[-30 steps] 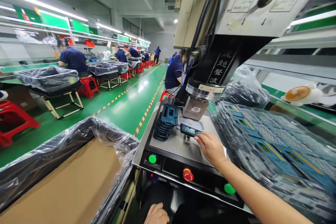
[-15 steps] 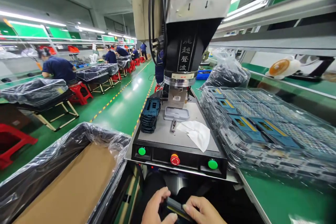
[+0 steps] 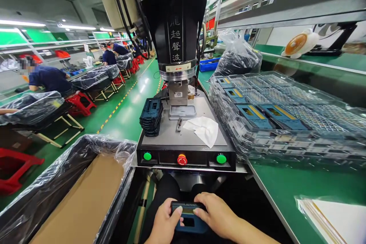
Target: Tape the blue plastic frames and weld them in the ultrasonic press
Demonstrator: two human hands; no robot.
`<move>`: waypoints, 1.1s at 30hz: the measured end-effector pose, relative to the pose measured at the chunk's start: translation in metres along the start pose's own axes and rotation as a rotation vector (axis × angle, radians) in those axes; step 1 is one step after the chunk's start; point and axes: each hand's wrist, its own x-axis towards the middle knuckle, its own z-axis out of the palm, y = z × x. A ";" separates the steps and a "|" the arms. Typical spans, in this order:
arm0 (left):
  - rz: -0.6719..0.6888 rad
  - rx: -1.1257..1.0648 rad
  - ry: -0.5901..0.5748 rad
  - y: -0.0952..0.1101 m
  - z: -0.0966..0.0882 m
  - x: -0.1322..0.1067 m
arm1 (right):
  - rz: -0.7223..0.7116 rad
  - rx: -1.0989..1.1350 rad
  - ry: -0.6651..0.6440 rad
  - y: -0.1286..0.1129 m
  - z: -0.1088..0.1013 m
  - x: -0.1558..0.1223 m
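Low over my lap I hold a dark blue plastic housing with a rectangular window, its face turned up toward me. My left hand grips its left end, thumb on top. Around its upper right edge closes my right hand, thumb pressed on the face. Ahead stands an ultrasonic welding machine, its metal horn above a pale grey fixture. A stack of similar blue housings sits left of the fixture. A white cloth and a small metal piece lie in front of it.
Two green buttons flank a red emergency stop on the machine's front. To the right are stacked clear trays with several blue parts. A plastic-lined bin stands at left. Co-workers sit farther left.
The housing has turned from edge-on to face-up, and both hands have shifted their grip on it. My view has tilted down and turned slightly right.
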 end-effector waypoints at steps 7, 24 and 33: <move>0.017 0.200 0.066 0.000 0.002 -0.001 | 0.042 -0.052 -0.004 -0.008 0.000 -0.001; 0.032 0.561 0.249 0.029 0.017 -0.016 | 0.040 0.592 0.010 -0.005 0.033 0.006; 0.082 0.429 0.256 0.022 -0.004 -0.007 | 0.084 0.545 0.054 -0.001 0.029 0.010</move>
